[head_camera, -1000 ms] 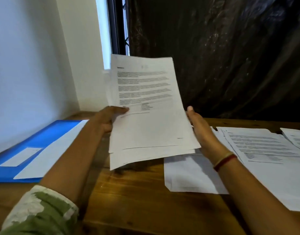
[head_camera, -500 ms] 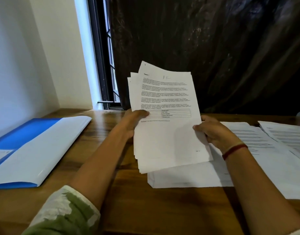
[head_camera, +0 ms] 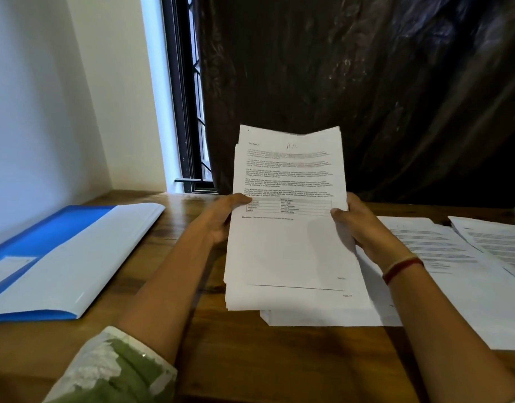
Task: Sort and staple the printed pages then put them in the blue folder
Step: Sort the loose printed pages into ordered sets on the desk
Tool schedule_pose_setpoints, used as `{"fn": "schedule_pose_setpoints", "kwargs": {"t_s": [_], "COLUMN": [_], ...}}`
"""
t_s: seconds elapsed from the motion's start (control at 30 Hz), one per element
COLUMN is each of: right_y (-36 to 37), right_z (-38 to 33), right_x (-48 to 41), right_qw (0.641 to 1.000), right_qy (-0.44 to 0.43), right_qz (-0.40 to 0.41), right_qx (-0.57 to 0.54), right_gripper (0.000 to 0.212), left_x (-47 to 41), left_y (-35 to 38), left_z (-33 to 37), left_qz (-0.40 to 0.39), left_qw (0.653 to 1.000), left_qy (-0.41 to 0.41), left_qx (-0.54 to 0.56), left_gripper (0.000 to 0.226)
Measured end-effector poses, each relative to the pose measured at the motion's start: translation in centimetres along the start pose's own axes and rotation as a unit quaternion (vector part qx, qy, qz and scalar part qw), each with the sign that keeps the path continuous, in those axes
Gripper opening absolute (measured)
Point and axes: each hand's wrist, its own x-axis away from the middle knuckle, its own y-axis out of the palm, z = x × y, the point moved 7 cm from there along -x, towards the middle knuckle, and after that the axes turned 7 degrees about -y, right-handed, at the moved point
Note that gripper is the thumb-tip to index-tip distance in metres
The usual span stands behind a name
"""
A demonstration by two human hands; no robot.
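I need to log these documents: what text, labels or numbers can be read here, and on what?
Held stack of pages, top sheet: printed paragraphs, a small table and a handwritten mark at the top, all too blurred to read.
Pages on the table: lines of print, unreadable.
Blue folder: a white label, no legible text.

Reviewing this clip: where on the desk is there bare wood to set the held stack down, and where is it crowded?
Bare wood on the desk lies along the near edge and between the blue folder and the held stack, under the left hand. Right of the right hand, loose printed pages overlap and crowd the surface.
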Motion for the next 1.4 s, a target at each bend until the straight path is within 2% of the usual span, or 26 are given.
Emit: {"fn": "schedule_pose_setpoints", "kwargs": {"t_s": [0.13, 0.23, 0.33, 0.4, 0.47, 0.63, 0.73, 0.9, 1.0, 1.13, 1.23, 1.33, 1.4], "right_y": [0.0, 0.3, 0.8, 0.9, 0.8, -0.5, -0.6, -0.5, -1.0, -1.5, -2.1, -2.6, -2.2], "right_z": [-0.1, -0.5, -1.7, -2.7, -4.0, -7.1, -7.4, -6.3, -5.4, -4.5, -5.9, -6.4, -4.7], "right_x": [0.0, 0.0, 0.4, 0.8, 1.4, 3.0, 3.2, 2.8, 2.3, 1.6, 2.2, 1.9, 0.9], "right_qw": [0.996, 0.992, 0.987, 0.982, 0.972, 0.934, 0.928, 0.944, 0.952, 0.961, 0.953, 0.961, 0.980], "right_qy": [-0.031, -0.065, -0.113, -0.153, -0.208, -0.312, -0.317, -0.275, -0.240, -0.211, -0.239, -0.222, -0.141], "right_qz": [0.054, 0.071, 0.083, 0.094, 0.108, 0.174, 0.192, 0.177, 0.171, 0.161, 0.175, 0.157, 0.132], "right_qx": [-0.068, -0.080, -0.077, -0.057, -0.032, -0.021, -0.033, -0.056, -0.084, -0.078, -0.066, -0.055, -0.044], "right_gripper": [0.030, 0.031, 0.029, 0.030, 0.030, 0.023, 0.024, 0.039, 0.042, 0.023, 0.016, 0.015, 0.017], "left_x": [0.1, 0.2, 0.5, 0.3, 0.7, 4.9, 6.1, 5.6, 5.1, 4.4, 4.7, 3.5, 1.9], "left_y": [0.3, 0.5, -0.1, -0.3, 0.4, 3.6, 4.4, 3.8, 3.4, 3.4, 3.7, 3.0, 1.8], "left_z": [-0.4, -0.5, -0.4, 0.3, 1.7, 5.9, 6.2, 5.3, 5.0, 4.5, 5.2, 5.4, 4.2], "left_qz": [-0.006, -0.006, 0.045, 0.076, 0.091, 0.099, 0.105, 0.124, 0.121, 0.114, 0.088, 0.044, 0.051], "left_qw": [1.000, 1.000, 0.999, 0.995, 0.986, 0.926, 0.904, 0.905, 0.909, 0.920, 0.929, 0.959, 0.977], "left_qy": [-0.003, -0.008, 0.003, 0.050, 0.134, 0.361, 0.408, 0.396, 0.387, 0.363, 0.351, 0.279, 0.196], "left_qx": [-0.030, -0.025, -0.014, -0.035, -0.045, -0.054, -0.072, -0.096, -0.091, -0.098, -0.077, -0.038, -0.071], "left_gripper": [0.036, 0.028, 0.025, 0.028, 0.030, 0.024, 0.022, 0.024, 0.025, 0.024, 0.024, 0.027, 0.029]}}
